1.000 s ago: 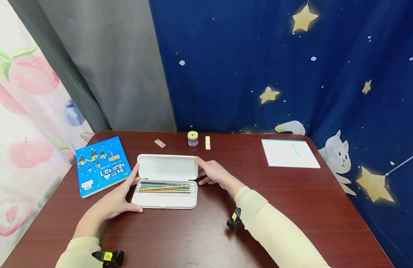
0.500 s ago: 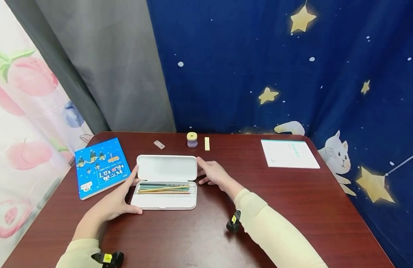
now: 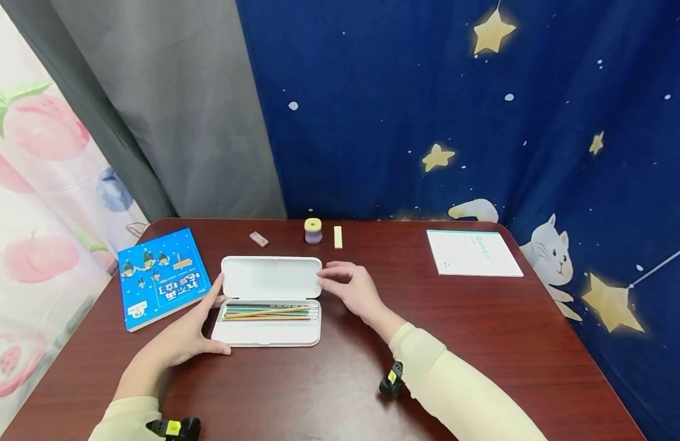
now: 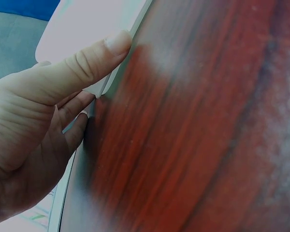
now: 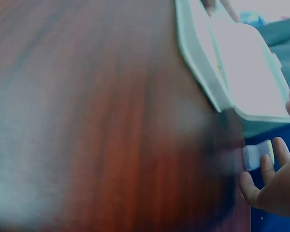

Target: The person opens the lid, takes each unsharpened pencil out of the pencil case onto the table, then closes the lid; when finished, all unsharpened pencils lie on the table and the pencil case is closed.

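Observation:
A white pencil case (image 3: 263, 335) lies unfolded on the table, its lid (image 3: 271, 278) raised at the back. Several pencils (image 3: 268, 313) lie in its rear part, one slanting across the others. My left hand (image 3: 182, 335) holds the case by its left end, thumb at the front corner and fingers along the side. In the left wrist view that thumb (image 4: 89, 60) overlaps the case's edge. My right hand (image 3: 358, 294) is beside the lid's right edge, thumb tip right at it; in the right wrist view its fingers (image 5: 267, 169) are spread and hold nothing.
A blue book (image 3: 163, 278) lies left of the case. Behind it are a small pinkish eraser (image 3: 259, 239), a yellow-topped purple container (image 3: 313, 231) and a pale yellow strip (image 3: 337, 237). A white notebook (image 3: 475, 253) lies at the back right. Curtains hang behind the table.
My right hand has shifted from the hinge area of the lid's right side, its fingers rising and spreading beside the lid's edge. The left hand keeps its place on the case.

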